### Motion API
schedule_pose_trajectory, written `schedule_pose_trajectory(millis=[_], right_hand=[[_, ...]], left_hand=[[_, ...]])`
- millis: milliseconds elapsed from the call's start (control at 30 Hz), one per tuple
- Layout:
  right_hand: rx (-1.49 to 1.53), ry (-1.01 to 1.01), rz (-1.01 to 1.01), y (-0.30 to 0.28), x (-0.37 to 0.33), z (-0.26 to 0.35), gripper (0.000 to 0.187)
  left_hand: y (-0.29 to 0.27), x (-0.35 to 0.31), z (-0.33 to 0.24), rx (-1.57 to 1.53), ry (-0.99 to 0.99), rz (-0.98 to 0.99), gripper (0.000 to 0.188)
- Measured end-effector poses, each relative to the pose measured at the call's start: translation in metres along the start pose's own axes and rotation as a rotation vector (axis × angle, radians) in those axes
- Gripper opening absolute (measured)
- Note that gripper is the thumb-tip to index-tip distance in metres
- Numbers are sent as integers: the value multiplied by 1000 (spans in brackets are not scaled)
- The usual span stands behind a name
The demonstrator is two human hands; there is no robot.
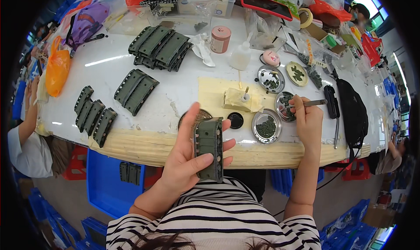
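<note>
The left hand (pixel 181 164) wraps its fingers (pixel 189 121) and thumb around a green panel (pixel 209 147) before the near edge, seemingly keeping its face visible. The right hand (pixel 309 118) pinches tweezers (pixel 314 103) over a round dish (pixel 276 103), probably set close for short reaches. The white worktop (pixel 168 90) is cluttered farther off; a blue tray (pixel 100 180) sits lower left.

In hand, counted: one green segmented piece (pixel 206 138), one pair of tweezers (pixel 315 103). Right of one yellow block (pixel 232 101): three silver dishes (pixel 265 114).
</note>
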State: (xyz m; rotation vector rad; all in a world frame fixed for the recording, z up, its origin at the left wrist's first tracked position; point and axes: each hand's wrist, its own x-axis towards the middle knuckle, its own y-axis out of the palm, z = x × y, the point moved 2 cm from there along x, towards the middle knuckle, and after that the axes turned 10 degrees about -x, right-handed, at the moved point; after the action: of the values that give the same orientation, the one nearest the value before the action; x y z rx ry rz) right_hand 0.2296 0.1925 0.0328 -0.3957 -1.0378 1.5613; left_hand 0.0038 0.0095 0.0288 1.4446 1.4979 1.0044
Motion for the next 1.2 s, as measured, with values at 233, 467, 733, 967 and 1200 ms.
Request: schedule_pose_trajectory(millis=[233,467,733,967,1200], right_hand=[[500,-219,122,-12,-46,67,17],[483,-475,277,5,-45,113,8],[507,-570,287,4,-42,117,15],[508,-688,303,9,-41,107,26],[458,-741,296,9,-44,110,28]], left_hand=[[-3,5,7,434,-64,-3,26],[-7,18,16,476,-98,85,30],[-11,18,12,386,-189,60,34],[-15,16,11,346,-286,108,37],[-13,14,8,393,-291,85,36]])
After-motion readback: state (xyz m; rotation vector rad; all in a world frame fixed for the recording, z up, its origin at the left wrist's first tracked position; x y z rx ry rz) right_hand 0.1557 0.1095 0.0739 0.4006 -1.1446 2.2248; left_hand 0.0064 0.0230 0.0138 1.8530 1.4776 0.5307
